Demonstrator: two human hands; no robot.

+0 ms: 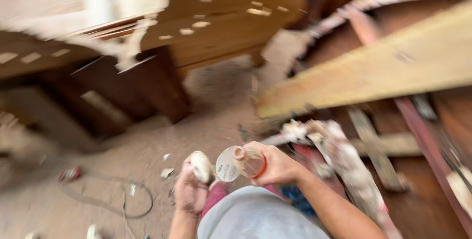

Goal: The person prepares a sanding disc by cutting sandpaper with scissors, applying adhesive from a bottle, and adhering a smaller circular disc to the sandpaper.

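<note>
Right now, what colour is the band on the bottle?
Orange-red, on the clear bottle in the right hand; head view.

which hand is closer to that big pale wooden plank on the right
Right. The right hand, holding a small clear bottle, sits just below the plank's near end. The left hand, gripping a whitish round object, is farther left and lower.
</note>
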